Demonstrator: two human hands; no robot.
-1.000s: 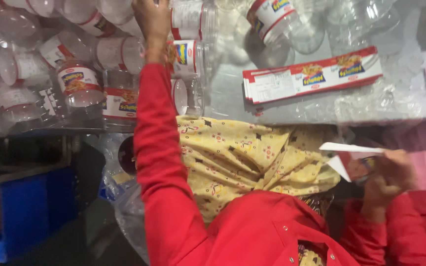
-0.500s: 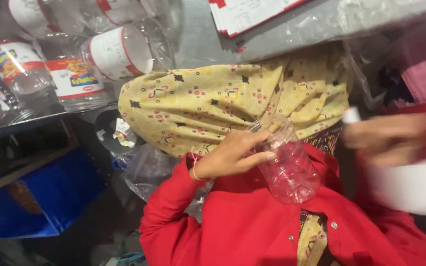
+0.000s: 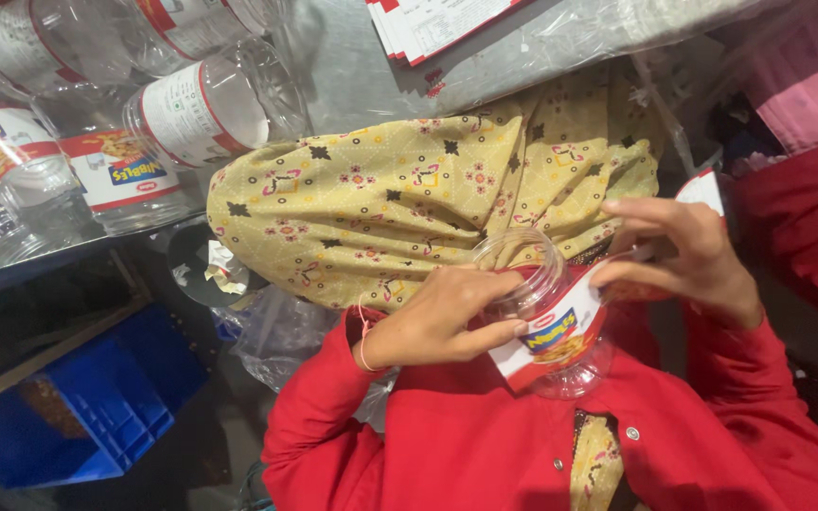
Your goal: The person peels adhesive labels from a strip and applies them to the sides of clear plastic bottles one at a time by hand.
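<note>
2 hands work together on 1 clear plastic jar (image 3: 546, 317), which is held close over the lap, in front of the red garment (image 3: 485, 445). The left hand (image 3: 442, 322) closes around the jar near its open mouth, with the thumb and fingers wrapped on the wall, so the jar lies tilted on its side. The right hand (image 3: 684, 260) pinches the free end of a red and white label (image 3: 560, 336) between the thumb and the other fingers. The near end of this label already lies against the jar wall, under the left thumb, while the far end stands away from the jar. I judge that the labelling of this jar is only about half done: the strip is placed and started, but it is not yet wrapped around and pressed flat.

Several jars with labels (image 3: 158, 132) lie on the metal table (image 3: 343, 76) at the upper left, so a part of the work looks finished. A stack of flat labels (image 3: 437, 24) rests on the same table at the top, which suggests that more jars are left. A yellow patterned cloth (image 3: 400, 203) hangs from the table edge to the lap, and a blue crate (image 3: 87, 407) stands on the floor at the lower left.
</note>
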